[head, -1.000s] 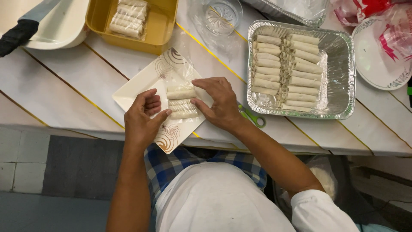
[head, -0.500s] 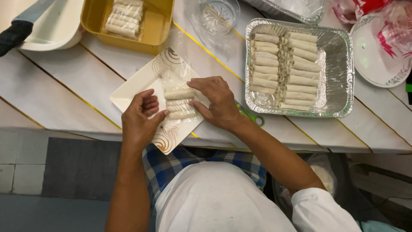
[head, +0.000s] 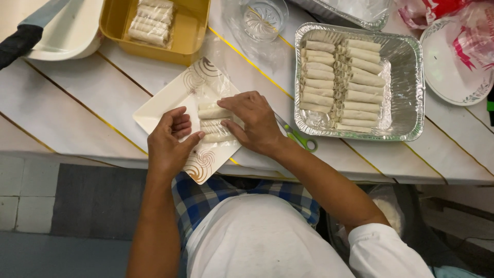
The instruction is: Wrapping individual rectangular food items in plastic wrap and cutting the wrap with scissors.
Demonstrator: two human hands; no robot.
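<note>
scissors point(head: 297, 136) beside right hand point(head: 254, 123) — foil tray point(head: 411, 77) of rolls beyond.

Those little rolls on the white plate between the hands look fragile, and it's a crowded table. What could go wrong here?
The white plate juts over the table edge near the left hand, so a push might tip it off. The right hand presses on the soft rolls; too much pressure could squash or unroll them. The green-handled scissors lie right beside that wrist, so a sideways move might knock them or catch the skin.
</note>
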